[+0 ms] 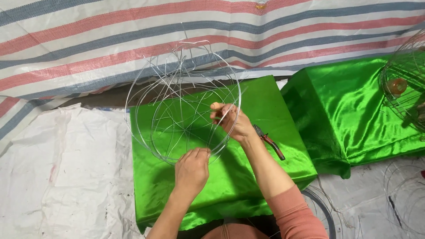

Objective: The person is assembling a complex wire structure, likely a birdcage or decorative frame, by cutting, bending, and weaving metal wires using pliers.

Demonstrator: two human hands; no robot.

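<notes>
On the green satin-covered table [265,102] at the centre of the view, a round wire frame [146,79] stood tilted, its lower rim resting on the cloth and its upper hoops rising toward 12 o'clock, past the table's far edge and in front of the striped tarp [88,40]. The frame took up most of the table's left half; bare cloth lay open toward 3 o'clock and toward 6 o'clock, near the person's body. At 9 o'clock the table's edge dropped to a white sheet [57,168] spread over the floor, with wide free room there. A narrow gap at 2 o'clock separated this table from a second green-covered block [349,110], on whose far right side another wire cage [405,66] stood, partly cut off by the picture's edge. Red-handled pliers [271,142] lay on the cloth just beside the right wrist, toward 4 o'clock. The left hand [191,170] came in from 6 o'clock, forearm nearly straight up the picture, its fingers closed in a pinch on the frame's lower rim. The right hand [232,121] reached from 5 o'clock, wrist bent inward, its fingers pinched shut on a wire strand inside the hoops. Loose wire coils [405,194] lay on the floor at 4 o'clock, well apart from both hands.
</notes>
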